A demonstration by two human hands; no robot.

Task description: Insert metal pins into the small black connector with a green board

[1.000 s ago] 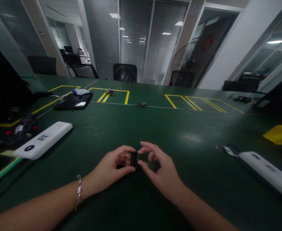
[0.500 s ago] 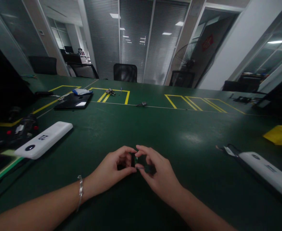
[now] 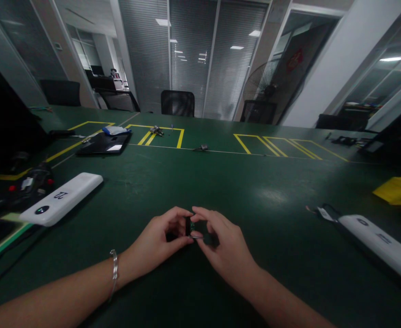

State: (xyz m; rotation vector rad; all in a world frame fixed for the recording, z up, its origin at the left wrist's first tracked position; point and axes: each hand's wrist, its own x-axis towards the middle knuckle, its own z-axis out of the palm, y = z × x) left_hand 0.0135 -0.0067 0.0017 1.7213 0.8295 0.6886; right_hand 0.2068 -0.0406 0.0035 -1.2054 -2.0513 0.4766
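Above the near part of the green table, my left hand [image 3: 168,232] pinches a small black piece with a green, circuit-board-like face [image 3: 188,226] between thumb and fingers. Facing it, my right hand [image 3: 223,234] curves round the other side, its index fingertip and thumb at the same small piece. A thin, light-coloured sliver [image 3: 196,237] shows by the right thumb; I cannot make out whether it belongs to the piece. The fingers hide most of it.
At left lies a white bar-shaped device marked 22 [image 3: 62,198]; a similar white device [image 3: 381,241] lies at right. Farther off are a black flat case [image 3: 101,144], a small dark metal part [image 3: 202,147], metal pieces [image 3: 156,130] and yellow tape [image 3: 243,144]. Something yellow [image 3: 398,190] sits far right.
Both hands keep nearly the same pose around the small piece. The thin light sliver by the right thumb is tilted slightly differently; otherwise little differs.
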